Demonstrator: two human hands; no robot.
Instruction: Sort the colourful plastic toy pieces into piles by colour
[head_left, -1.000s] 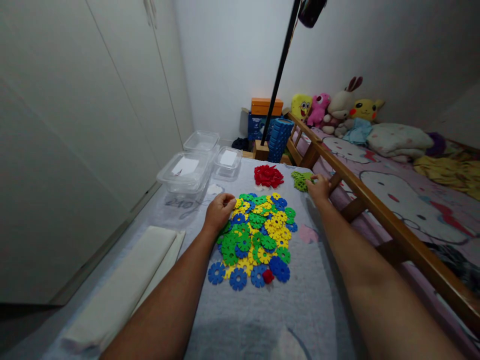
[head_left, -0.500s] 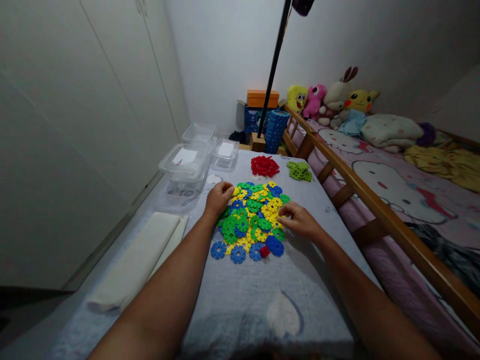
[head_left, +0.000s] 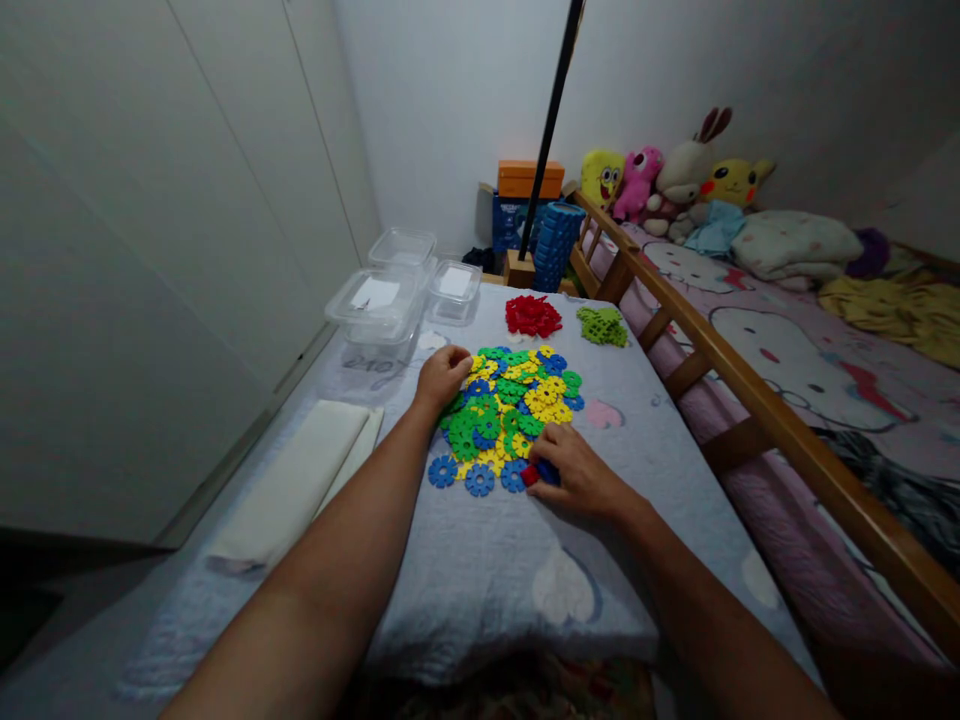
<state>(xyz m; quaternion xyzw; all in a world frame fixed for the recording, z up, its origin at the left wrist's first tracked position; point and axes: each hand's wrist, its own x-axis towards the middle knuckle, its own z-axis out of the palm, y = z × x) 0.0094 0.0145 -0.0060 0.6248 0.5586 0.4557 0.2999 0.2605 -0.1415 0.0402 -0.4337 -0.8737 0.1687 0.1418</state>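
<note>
A pile of yellow, green and blue snowflake discs (head_left: 510, 400) lies in the middle of the cloth-covered table. My left hand (head_left: 444, 378) rests at the pile's upper left edge, fingers curled together against the discs; whatever is between the fingertips is hidden. At the near right corner of the pile, my right hand (head_left: 574, 472) has its thumb and fingers closing round a small red block (head_left: 530, 475). A blue disc (head_left: 550, 470) shows under those fingers, partly covered. Flat along the near edge lie more blue discs, one of them a lone blue disc (head_left: 480, 480).
Beyond the pile are a red heap of pieces (head_left: 532, 316) and a light green heap (head_left: 602, 326). Clear plastic boxes (head_left: 375, 300) stand at the back left, a folded white cloth (head_left: 300, 480) nearer. A wooden bed rail (head_left: 705, 345) runs along the right.
My right hand has moved toward me from the pile's right side to the red block and blue disc. My left hand stays at the pile's left edge. The view has shifted slightly.
</note>
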